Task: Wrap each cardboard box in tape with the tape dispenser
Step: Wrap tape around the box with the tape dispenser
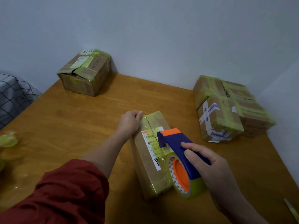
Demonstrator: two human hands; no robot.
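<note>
Wooden table (72,120): centre box (150,172), corner box (84,73), right boxes (218,117), tape wad (8,140).

**Legible markings on the boxes and the tape roll**

Far left box (85,75): on its top you find a white sticker (87,52) with black handwritten digits, roughly "91" as seen from your side. The printed capitals beside it are too blurred to spell.

Near box (150,172): your white shipping label (152,145) carries a red logo at its far corner, a number beginning "647 1", a barcode, and a large black handwritten mark at its near end. The small print is illegible.

Right box (216,120): white tape (210,110) with blue print, unreadable.

Tape dispenser (178,141): the roll's core (172,172) repeats a small triangular mark, with no words you can read.
</note>
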